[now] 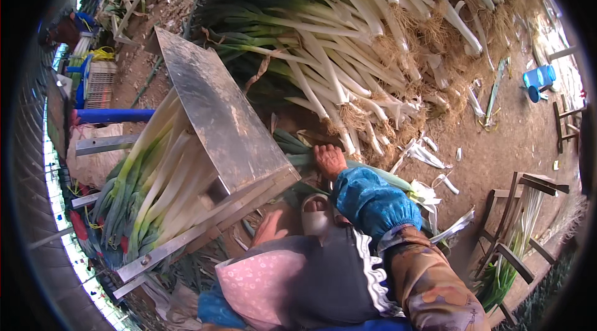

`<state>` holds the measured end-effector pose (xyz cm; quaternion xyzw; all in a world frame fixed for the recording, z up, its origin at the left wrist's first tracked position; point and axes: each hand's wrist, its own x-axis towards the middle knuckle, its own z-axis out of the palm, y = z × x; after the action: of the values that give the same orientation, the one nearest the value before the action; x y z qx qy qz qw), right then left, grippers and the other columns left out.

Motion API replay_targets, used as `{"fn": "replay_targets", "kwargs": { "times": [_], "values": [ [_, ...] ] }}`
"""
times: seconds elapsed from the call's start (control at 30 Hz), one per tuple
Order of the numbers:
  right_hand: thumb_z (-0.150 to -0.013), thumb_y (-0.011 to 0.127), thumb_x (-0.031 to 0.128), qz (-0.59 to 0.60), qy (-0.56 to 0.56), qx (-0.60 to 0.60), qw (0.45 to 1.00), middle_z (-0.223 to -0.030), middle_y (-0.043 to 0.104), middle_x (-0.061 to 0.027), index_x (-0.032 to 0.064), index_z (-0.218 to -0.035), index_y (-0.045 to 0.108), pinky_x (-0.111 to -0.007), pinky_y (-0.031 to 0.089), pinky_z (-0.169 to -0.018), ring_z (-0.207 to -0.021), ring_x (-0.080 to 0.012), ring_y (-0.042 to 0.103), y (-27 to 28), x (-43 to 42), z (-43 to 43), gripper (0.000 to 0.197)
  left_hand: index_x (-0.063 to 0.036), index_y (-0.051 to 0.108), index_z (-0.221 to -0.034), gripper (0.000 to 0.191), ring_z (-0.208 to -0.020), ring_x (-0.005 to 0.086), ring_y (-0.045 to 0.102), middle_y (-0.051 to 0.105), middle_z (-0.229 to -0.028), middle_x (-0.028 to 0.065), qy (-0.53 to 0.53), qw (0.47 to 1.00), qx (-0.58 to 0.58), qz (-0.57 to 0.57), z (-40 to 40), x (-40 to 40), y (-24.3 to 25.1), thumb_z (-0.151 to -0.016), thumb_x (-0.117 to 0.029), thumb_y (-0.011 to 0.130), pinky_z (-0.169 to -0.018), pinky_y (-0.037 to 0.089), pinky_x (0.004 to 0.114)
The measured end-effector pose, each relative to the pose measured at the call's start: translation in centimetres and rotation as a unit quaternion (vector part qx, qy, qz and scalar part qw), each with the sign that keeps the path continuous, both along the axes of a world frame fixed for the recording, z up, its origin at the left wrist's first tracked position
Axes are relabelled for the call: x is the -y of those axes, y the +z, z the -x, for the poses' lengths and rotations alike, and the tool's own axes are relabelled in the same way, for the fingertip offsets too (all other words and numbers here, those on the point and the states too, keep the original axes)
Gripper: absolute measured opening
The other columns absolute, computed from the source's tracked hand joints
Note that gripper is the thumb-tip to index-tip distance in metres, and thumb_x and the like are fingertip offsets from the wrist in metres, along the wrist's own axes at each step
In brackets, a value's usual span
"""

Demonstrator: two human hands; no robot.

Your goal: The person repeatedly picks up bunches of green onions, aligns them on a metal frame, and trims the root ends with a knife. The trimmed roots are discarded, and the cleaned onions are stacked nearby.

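Note:
My right hand (330,161), in a blue sleeve cover, reaches down onto green leek leaves (294,148) at the near edge of a large heap of leeks (354,51). The leaves and its own back hide its fingertips, so its grip is unclear. My left hand (270,227) is low beside the apron (298,275), fingers apart, with nothing seen in it. To the left, trimmed leeks (168,163) lie in a metal-and-wood stand, beside its slanted metal plate (219,107).
A blue plastic stool or container (539,76) lies far right. At lower right, a wooden rack (506,247) holds thin green onions (508,261). Peeled scraps (426,155) litter the dirt floor. A plastic crate (100,81) stands left; a person (67,30) is partly visible beyond.

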<state>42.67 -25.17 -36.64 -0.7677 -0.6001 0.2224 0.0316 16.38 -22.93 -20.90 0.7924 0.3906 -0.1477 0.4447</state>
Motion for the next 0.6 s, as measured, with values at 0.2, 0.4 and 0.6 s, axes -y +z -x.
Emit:
{"fn": "replay_targets", "kwargs": {
  "times": [0.2, 0.4, 0.6],
  "values": [
    [-0.083, 0.054, 0.018, 0.014, 0.072, -0.058, 0.996, -0.096, 0.062, -0.0102, 0.0082, -0.110, 0.058, -0.041, 0.045, -0.077, -0.097, -0.0261, 0.057, 0.9, 1.4, 1.7, 0.029, 0.0045, 0.030, -0.139, 0.089, -0.131, 0.0416, 0.034, 0.034, -0.141, 0.0215, -0.178, 0.975, 0.014, -0.131, -8.0, -2.1, -4.2, -0.068, -0.016, 0.079, -0.107, 0.033, 0.047],
    [-0.077, 0.059, 0.015, -0.077, 0.169, -0.051, 0.981, -0.080, 0.065, -0.0041, 0.0061, -0.094, 0.066, -0.035, 0.050, -0.067, -0.083, -0.0248, 0.061, 1.8, 3.3, 1.3, 0.020, -0.0062, 0.028, -0.144, 0.088, -0.130, 0.0447, 0.035, 0.038, -0.141, 0.0224, -0.153, 0.974, -0.001, -0.167, -9.4, -2.1, -13.3, -0.073, -0.023, 0.076, -0.106, 0.032, 0.054],
    [-0.079, 0.063, 0.024, -0.060, 0.217, -0.102, 0.969, -0.113, 0.055, -0.0119, 0.0069, -0.112, 0.056, -0.038, 0.046, -0.081, -0.100, -0.0257, 0.053, 9.0, 2.9, -0.9, 0.037, -0.0131, 0.054, -0.122, 0.040, -0.113, 0.0423, 0.053, 0.057, -0.117, 0.0257, -0.062, 0.983, 0.009, -0.171, -2.9, 0.1, -18.4, -0.086, -0.030, 0.058, -0.094, 0.042, 0.052]
  ]
}}
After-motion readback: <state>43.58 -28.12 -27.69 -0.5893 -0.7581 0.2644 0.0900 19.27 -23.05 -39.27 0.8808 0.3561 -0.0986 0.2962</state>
